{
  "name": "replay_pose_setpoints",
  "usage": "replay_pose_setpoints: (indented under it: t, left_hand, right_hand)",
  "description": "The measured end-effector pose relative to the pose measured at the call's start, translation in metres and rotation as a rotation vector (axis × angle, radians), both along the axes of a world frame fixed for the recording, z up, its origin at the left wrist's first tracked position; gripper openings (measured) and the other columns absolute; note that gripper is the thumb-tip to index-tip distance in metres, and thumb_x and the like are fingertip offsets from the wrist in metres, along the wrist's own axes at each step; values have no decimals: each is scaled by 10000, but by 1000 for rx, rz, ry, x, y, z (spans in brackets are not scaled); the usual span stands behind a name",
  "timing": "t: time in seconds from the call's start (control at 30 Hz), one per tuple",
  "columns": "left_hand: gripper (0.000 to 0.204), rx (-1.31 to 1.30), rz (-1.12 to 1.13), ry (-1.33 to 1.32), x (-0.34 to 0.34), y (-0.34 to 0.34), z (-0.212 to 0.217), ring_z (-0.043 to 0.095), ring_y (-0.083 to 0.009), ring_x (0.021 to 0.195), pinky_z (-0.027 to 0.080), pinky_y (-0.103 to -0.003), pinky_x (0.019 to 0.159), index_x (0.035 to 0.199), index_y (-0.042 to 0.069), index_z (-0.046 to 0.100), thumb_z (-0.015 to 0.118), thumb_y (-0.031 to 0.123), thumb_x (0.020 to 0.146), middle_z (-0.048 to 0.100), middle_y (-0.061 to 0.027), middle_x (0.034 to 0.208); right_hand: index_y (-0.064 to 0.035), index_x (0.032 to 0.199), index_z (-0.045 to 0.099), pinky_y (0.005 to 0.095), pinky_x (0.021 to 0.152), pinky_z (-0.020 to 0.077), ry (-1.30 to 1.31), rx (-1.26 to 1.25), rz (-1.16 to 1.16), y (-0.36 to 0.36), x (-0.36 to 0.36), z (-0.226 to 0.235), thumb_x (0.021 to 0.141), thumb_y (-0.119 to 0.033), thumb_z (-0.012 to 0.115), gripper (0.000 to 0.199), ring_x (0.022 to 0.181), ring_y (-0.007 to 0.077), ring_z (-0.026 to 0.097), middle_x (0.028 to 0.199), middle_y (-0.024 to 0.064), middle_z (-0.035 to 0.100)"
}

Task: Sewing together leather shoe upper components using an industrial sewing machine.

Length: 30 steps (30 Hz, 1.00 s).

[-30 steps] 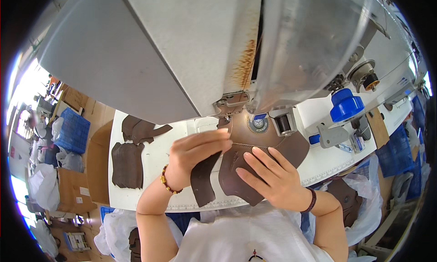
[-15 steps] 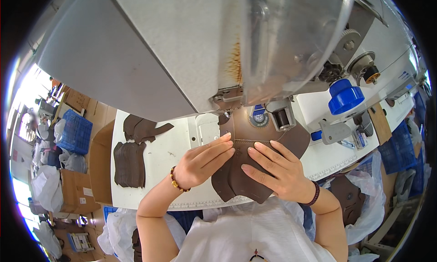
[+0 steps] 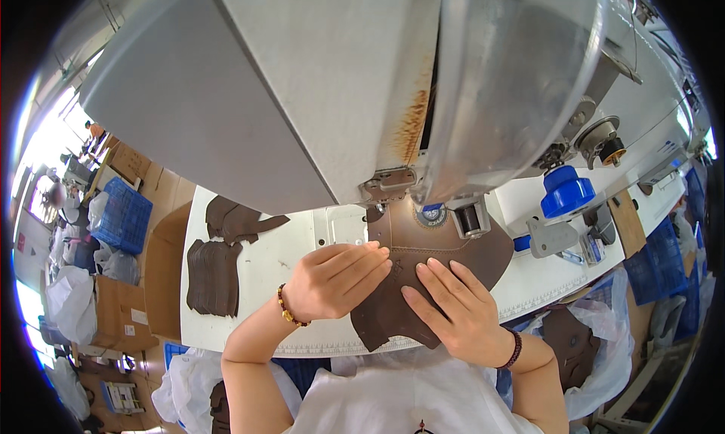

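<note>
Brown leather piece, under machine, two hands attending

Item 1: Brown leather piece (image 3: 461, 272), flat, at the middle of the front edge of the counter (image 3: 283, 290); far end beneath the head of the sewing machine (image 3: 332, 87), near end reaching that edge. Carries a round emblem (image 3: 431, 217) and a stitched line (image 3: 430, 248).

Item 2: Left hand (image 3: 326, 283), at the piece's left side; fingers drawn together, tips touching the leather. Whether they pinch it: cannot tell.

Item 3: Right hand (image 3: 470, 322), palm down on the near right part; fingers spread, grasping nothing.

Item 4: Stack of brown pieces (image 3: 213, 279), near the counter's left edge, with loose brown pieces (image 3: 240, 221) just behind.

Risks, as judged: uneven pressure between the hands could skew the piece and set stitching off line; the near end could catch on the front edge and drag; left fingers straying toward the machine head could be injured. Needle point not discernible.
</note>
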State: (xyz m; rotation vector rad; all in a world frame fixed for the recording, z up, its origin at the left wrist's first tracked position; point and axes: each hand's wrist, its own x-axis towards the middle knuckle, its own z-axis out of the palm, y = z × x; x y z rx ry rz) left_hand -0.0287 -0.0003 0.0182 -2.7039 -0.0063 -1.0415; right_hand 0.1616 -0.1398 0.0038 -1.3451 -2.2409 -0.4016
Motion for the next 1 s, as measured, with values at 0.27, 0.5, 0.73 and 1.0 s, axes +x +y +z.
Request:
replay_pose_setpoints:
  t: [0.27, 0.5, 0.73, 1.0]
  left_hand:
    - [187, 43, 45, -38, 8, 7, 1, 640, -179, 888, 547, -254, 651, 866, 13, 668, 626, 40, 685, 658, -72, 916]
    - [238, -13, 51, -58, 14, 15, 8, 646, -186, 810, 544, -244, 609, 874, 7, 652, 635, 30, 638, 632, -71, 875]
    - [308, -114, 86, -5, 15, 15, 8, 619, -166, 700, 537, -249, 576, 924, -18, 630, 643, 8, 617, 531, -54, 804]
    - [343, -168, 107, 39, 16, 19, 6, 603, -180, 709, 545, -265, 596, 979, -29, 613, 627, 0, 637, 519, -67, 829]
  right_hand:
    - [-29, 1062, 623, 417, 956, 417, 61, 39, 75, 22, 17, 8, 675, -123, 562, 402, 1082, 302, 555, 1123, 185, 585]
    - [-28, 1020, 624, 388, 820, 461, 136, 14, 117, 39, 24, 13, 655, -113, 582, 377, 915, 263, 576, 960, 111, 579]
    - [-106, 1103, 628, 305, 563, 423, 111, -22, 65, 44, 31, 17, 622, -51, 629, 484, 980, 226, 598, 1170, 95, 575]
    - [-164, 1078, 656, 372, 753, 452, 149, -45, 146, 63, 47, 17, 624, -141, 688, 456, 885, 244, 589, 1064, 41, 598]
